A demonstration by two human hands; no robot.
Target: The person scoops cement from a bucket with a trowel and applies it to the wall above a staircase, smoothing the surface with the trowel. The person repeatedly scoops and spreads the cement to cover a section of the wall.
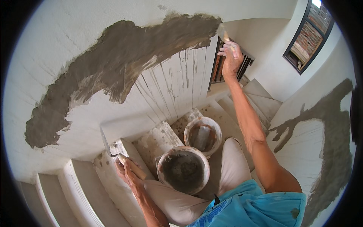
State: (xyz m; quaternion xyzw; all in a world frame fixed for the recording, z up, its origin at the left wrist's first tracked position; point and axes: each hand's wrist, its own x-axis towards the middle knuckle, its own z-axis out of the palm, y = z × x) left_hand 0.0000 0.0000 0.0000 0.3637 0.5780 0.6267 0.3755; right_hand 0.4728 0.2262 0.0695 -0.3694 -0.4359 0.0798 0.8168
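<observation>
My right hand [230,56] is raised high and grips a trowel [223,32] by its wooden handle, its blade pressed at the right end of a wide band of wet grey plaster [124,53] on the white wall. My left hand [126,170] is low at the left and holds the wooden handle of a flat plaster board [121,130], tilted against the wall. Between my knees stands a bucket of grey mortar [183,172].
A second bucket [203,135] with a tool inside stands on a step beyond the first. White stairs [75,189] drop away below me and turn at the right. Another grey plaster patch [332,143] marks the right wall. A dark-framed window [310,34] sits top right.
</observation>
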